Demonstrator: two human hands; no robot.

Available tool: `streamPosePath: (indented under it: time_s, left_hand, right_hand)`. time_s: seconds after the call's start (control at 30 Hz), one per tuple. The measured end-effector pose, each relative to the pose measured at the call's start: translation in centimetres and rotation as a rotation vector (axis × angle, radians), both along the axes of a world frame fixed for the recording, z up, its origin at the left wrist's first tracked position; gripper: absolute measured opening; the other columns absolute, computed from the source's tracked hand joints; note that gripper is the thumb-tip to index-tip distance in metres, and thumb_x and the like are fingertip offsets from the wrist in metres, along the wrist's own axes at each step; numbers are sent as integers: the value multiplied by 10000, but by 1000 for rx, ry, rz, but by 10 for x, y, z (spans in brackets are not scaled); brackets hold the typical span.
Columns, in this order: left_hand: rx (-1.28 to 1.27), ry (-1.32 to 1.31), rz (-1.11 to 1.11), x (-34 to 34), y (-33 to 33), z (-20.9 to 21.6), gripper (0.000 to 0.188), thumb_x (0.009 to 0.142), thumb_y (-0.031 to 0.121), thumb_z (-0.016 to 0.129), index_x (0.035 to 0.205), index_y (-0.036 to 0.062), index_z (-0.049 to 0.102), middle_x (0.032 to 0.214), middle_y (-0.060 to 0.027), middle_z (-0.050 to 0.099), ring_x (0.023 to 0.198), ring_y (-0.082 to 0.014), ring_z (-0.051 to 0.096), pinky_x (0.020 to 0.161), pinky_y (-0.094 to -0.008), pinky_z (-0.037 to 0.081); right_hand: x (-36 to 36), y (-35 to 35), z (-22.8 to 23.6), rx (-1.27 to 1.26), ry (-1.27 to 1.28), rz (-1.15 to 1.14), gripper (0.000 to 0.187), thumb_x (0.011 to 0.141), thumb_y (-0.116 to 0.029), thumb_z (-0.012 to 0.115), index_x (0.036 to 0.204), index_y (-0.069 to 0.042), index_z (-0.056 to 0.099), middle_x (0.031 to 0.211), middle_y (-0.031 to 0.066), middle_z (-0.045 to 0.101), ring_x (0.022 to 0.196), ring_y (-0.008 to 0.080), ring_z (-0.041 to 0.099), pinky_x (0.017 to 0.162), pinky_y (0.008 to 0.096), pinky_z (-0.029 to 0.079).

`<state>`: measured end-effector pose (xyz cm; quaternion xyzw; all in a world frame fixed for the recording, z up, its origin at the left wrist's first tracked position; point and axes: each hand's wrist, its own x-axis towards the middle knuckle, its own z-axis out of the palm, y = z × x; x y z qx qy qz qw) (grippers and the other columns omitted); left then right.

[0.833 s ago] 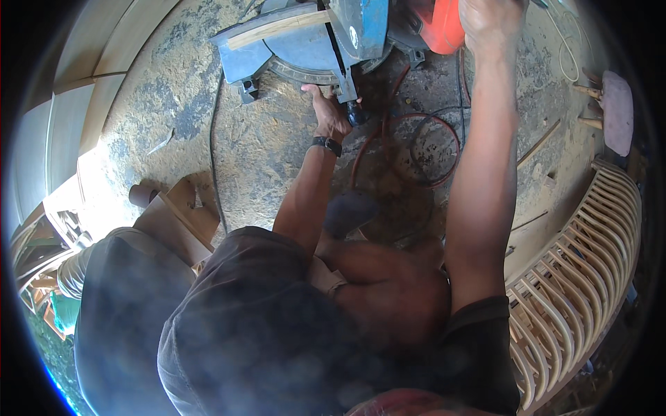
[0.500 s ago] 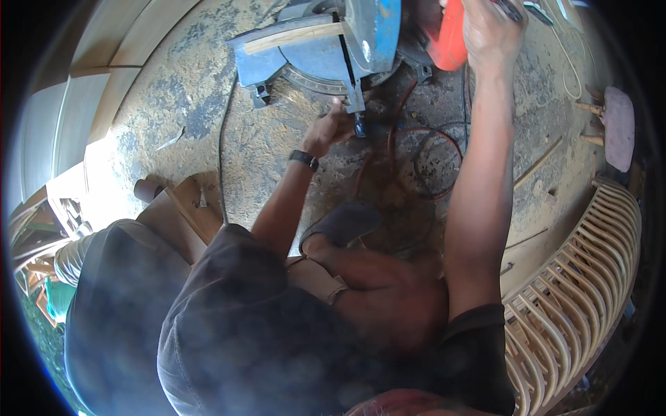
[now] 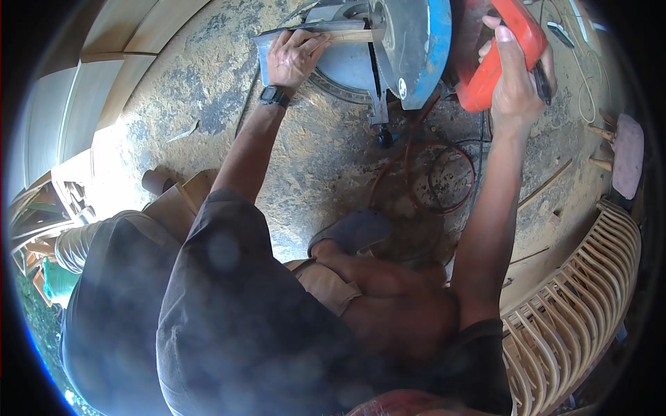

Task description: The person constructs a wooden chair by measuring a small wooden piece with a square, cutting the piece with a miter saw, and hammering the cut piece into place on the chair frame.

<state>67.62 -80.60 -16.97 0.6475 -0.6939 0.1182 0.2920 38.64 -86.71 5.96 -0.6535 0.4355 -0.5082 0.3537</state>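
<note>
At the top stands a mitre saw with a blue blade guard. Across its table, along the fence, lies a pale wooden strip. My left hand grips the strip at its left part, fingers curled over it and against the fence. To the right, my right hand is closed around the saw's red handle. The edge of the saw blade shows beside the guard, over the table slot, near the strip's right end. That end is partly hidden behind the guard.
On the dusty floor right of centre lies a coiled reddish hose. A row of curved wooden slats stands at the lower right, below a small pinkish stool. Pale panels lean at the upper left.
My left hand has left the knob at the front of the saw table and taken hold of the wooden strip. The saw head and my right hand appear lower and farther right.
</note>
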Motion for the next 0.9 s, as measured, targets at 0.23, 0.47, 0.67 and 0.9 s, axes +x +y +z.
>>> streamPosePath:
  time_s: [0.23,0.47,0.67,0.9]
  left_hand:
    - [7,36,15,2,0,0,204,860,385,799,1044,300,816,889,98,693,819,-153,638,749,-323,545]
    - [22,32,3,3,1,0,263,866,404,788,1108,302,800,958,63,688,864,-187,636,785,-353,534]
    - [-10,-22,-24,1,-3,-1,261,864,383,790,1104,282,805,963,62,686,864,-183,621,783,-345,530]
    - [-1,27,35,4,2,-5,215,842,372,805,1039,291,829,866,70,658,837,-175,610,757,-346,520]
  right_hand:
    - [6,-18,12,96,-99,29,249,964,-133,679,1137,46,665,936,106,717,741,132,638,687,285,529]
    - [6,-20,11,128,-105,60,239,969,-132,672,1132,42,679,913,102,703,731,122,615,662,273,511]
    - [-1,-31,20,167,-81,133,281,971,-135,674,1185,49,668,971,115,711,737,115,613,673,266,514]
    - [2,-21,4,82,-131,136,310,969,-124,679,1224,48,642,989,121,714,746,134,624,686,286,531]
